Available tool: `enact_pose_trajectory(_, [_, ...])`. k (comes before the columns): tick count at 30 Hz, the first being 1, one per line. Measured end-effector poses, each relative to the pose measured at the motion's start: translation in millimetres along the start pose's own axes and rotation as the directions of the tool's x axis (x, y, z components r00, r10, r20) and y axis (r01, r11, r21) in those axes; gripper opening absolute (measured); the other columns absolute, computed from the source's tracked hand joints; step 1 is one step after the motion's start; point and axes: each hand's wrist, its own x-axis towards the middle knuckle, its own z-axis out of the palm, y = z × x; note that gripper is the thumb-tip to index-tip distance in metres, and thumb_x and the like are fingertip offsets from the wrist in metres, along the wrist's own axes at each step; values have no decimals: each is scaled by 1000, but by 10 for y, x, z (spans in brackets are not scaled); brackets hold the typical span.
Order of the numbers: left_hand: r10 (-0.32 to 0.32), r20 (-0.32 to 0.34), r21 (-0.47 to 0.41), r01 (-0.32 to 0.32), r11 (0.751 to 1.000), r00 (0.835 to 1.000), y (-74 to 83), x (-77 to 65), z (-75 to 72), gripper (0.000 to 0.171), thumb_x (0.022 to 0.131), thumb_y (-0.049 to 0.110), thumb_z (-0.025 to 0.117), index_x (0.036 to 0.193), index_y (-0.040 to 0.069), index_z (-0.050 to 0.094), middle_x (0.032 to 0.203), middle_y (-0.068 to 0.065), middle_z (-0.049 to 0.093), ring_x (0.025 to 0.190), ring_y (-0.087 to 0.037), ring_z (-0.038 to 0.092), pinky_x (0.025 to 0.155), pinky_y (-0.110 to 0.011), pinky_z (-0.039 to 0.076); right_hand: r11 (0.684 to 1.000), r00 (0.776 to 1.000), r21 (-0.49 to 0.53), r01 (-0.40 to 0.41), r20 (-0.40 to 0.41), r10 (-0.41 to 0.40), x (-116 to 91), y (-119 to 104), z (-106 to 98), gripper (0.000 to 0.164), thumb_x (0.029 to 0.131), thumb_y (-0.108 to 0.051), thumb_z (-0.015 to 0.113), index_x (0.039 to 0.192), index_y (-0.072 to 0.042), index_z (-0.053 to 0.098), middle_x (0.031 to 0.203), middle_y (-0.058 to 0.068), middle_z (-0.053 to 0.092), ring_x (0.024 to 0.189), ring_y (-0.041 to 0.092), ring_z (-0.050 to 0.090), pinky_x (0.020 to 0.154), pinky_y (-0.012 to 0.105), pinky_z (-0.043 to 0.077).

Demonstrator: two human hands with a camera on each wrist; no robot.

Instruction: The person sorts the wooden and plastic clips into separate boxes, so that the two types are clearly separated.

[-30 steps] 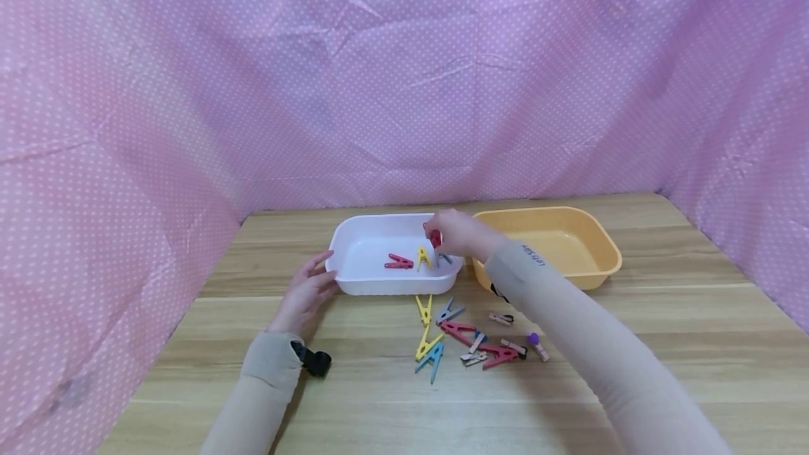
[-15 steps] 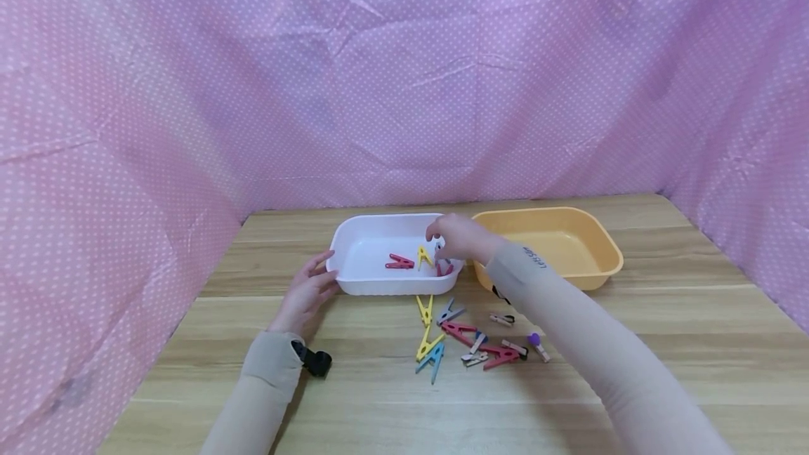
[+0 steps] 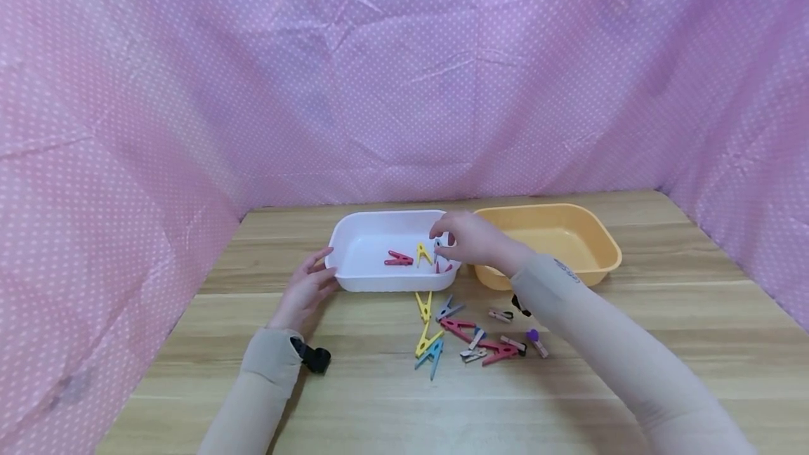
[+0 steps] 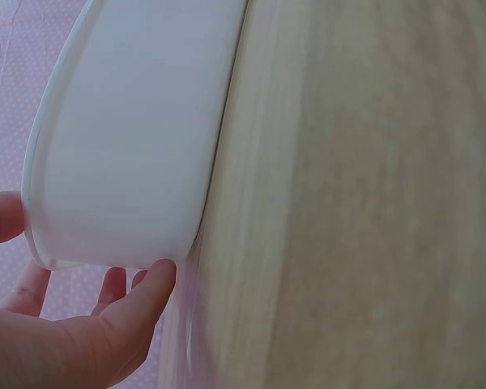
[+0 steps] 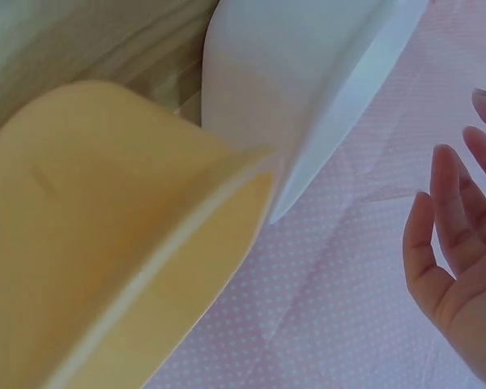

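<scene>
My left hand [image 3: 307, 291] touches the left end of a white plastic basin [image 3: 369, 284]; in the left wrist view its fingertips meet the basin's rim and outer wall. Over the basin's right end hovers my right hand [image 3: 480, 239], fingers loosely bent and holding nothing, as the right wrist view confirms. Inside the basin lie a red clothespin [image 3: 399, 258], a yellow clothespin [image 3: 423, 253], a second red clothespin [image 3: 444, 269] near the front right, and a grey clothespin [image 3: 437, 250] partly hidden behind the right hand.
An orange basin [image 3: 608, 258] stands right of the white one, under the right forearm. In front, the wooden table [image 3: 354, 399] bears several clothespins, among them yellow [image 3: 425, 307], blue [image 3: 431, 355] and red [image 3: 499, 352] ones, plus small wooden ones. A pink dotted cloth [image 3: 392, 90] hangs behind.
The red clothespin that the right hand held has dropped into the white basin's right end. That hand has loosened and shifted slightly right. The left hand stays at the basin.
</scene>
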Motion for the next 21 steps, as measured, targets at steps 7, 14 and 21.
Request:
enact_pose_trajectory(7, [5,-3,-1,-5,1000,1000,27,9,8,56,96,-1,45,148,13,29,143,-20,29,122,-28,43,110,-40,35,995,991,-12,96,-95,-96,-158,-25,-19,20,86,-16,69,104,-7,69,104,7,66,81,16,59,68,27,50])
enact_pose_trajectory(14, [-12,-14,-31,12,999,1000,16,5,10,56,95,-1,46,147,14,31,144,-19,29,126,-31,40,110,-40,35,990,983,-11,142,-113,-143,-292,-56,16,20,84,-14,70,103,-9,69,101,5,66,81,17,59,66,24,49])
enact_pose_trajectory(21, [-5,-14,-44,5,999,1000,-2,9,33,56,96,-2,45,148,11,30,144,-20,28,126,-31,40,111,-42,33,984,977,-18,179,-117,-180,-424,-72,94,20,82,-14,72,101,-11,70,99,1,66,74,12,57,67,22,50])
